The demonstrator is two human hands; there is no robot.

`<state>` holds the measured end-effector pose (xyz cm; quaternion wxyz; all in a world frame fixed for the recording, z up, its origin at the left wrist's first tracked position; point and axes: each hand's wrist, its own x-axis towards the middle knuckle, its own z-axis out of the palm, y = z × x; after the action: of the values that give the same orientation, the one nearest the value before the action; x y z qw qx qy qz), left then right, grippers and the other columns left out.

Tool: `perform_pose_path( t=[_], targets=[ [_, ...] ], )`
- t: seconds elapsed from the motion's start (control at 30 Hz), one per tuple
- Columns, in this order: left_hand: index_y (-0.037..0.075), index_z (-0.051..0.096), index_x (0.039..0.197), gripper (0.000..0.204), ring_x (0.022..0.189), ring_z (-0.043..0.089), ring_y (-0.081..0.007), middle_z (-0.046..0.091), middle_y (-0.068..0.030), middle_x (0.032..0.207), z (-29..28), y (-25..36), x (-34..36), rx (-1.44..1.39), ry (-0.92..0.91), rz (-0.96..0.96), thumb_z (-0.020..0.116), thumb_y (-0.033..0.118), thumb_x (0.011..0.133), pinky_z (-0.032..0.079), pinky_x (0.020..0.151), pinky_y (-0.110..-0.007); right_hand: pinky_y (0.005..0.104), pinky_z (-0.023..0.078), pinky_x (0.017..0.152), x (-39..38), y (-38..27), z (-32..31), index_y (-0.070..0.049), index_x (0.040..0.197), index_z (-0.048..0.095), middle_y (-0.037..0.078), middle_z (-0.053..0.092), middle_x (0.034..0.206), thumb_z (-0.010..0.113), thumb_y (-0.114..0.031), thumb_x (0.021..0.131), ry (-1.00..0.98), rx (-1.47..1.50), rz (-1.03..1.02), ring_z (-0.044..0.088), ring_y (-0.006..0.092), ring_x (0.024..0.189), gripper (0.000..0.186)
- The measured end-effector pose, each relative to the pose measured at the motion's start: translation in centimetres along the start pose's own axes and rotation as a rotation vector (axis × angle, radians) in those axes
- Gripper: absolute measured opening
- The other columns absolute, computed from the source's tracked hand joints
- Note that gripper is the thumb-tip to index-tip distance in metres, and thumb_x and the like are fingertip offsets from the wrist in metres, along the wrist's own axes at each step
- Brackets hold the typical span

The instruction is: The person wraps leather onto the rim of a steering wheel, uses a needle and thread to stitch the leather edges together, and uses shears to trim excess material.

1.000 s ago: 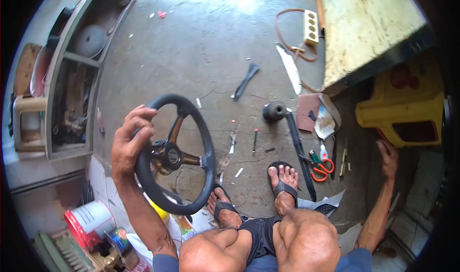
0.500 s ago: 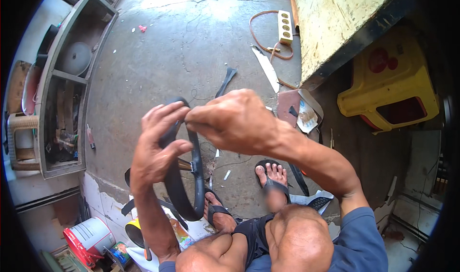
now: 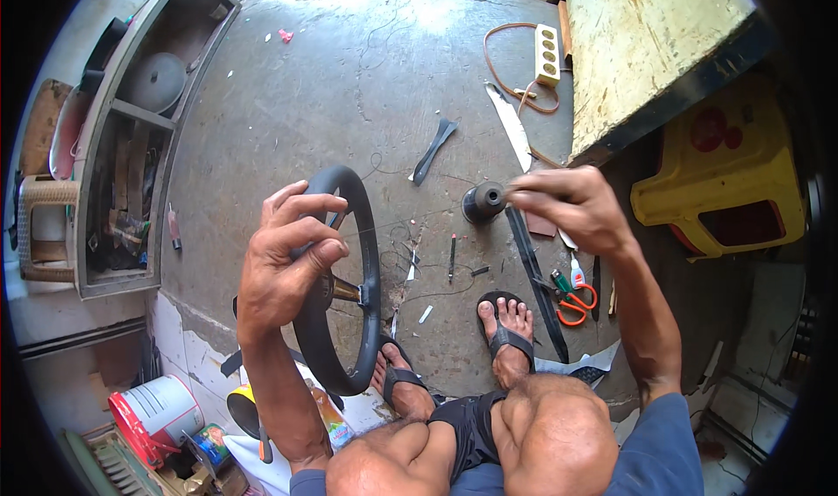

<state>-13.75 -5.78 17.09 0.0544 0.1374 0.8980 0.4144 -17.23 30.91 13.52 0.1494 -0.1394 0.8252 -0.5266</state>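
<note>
A black steering wheel (image 3: 370, 273) stands twelve-to-six, its rim clasped by the fingers of the nearer left hand (image 3: 281, 265); from the right hand (image 3: 576, 208), fingertips pinched together, it lies toward eight o'clock.

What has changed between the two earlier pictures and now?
The right hand moved from the far right, near the yellow stool, in to the left hand, then back out rightward, appearing beside the black cone-shaped object; whether it holds anything is unclear. The steering wheel turned from nearly face-on to more edge-on. The left hand stayed at its rim. The power strip and orange-handled scissors lie where they were.
</note>
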Motion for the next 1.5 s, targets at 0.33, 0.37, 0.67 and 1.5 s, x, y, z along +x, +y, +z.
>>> perform_pose_path(
  t=[0.33,0.37,0.67,1.5],
  targets=[
    [0.003,0.075,0.081,0.015,0.144,0.04,-0.0364,0.068,-0.0147,0.125,-1.6,-1.6,-0.3,-0.137,0.069,-0.145,0.072,0.018,0.082,0.024,0.119,-0.051,0.0206,0.041,0.062,-13.8,11.1,-5.5,-0.001,0.105,0.078,-0.006,0.067,0.08,0.073,-0.018,0.097,0.4,0.236,0.523,0.053,0.0021,0.07,0.019],
    [0.004,0.075,0.08,0.016,0.144,0.039,-0.0364,0.068,-0.0146,0.126,-1.2,-1.5,0.0,-0.175,0.087,-0.14,0.072,0.019,0.083,0.024,0.119,-0.052,0.0214,0.029,0.052,-15.1,11.1,-6.3,-0.003,0.104,0.078,-0.01,0.057,0.07,0.073,-0.02,0.097,0.435,0.27,0.561,0.041,0.0002,0.058,0.019],
    [0.004,0.076,0.082,0.019,0.147,0.037,-0.0354,0.067,-0.0135,0.129,0.8,-0.5,2.1,-0.283,0.076,-0.172,0.078,0.023,0.084,0.022,0.12,-0.054,0.022,0.032,0.048,-20.3,14.8,-6.4,-0.004,0.106,0.078,-0.006,0.055,0.064,0.071,-0.026,0.099,0.461,0.272,0.629,0.044,0.0028,0.053,0.024],
    [0.009,0.079,0.111,0.029,0.144,0.038,-0.0342,0.065,-0.0112,0.137,2.0,0.2,2.7,-0.045,-0.011,-0.117,0.07,0.026,0.089,0.026,0.12,-0.047,0.0533,0.057,0.074,-31.8,26.7,5.8,-0.004,0.1,0.067,0.016,0.069,0.099,0.072,-0.018,0.087,0.345,-1.056,0.9,0.071,0.0397,0.091,0.019]
  ],
)
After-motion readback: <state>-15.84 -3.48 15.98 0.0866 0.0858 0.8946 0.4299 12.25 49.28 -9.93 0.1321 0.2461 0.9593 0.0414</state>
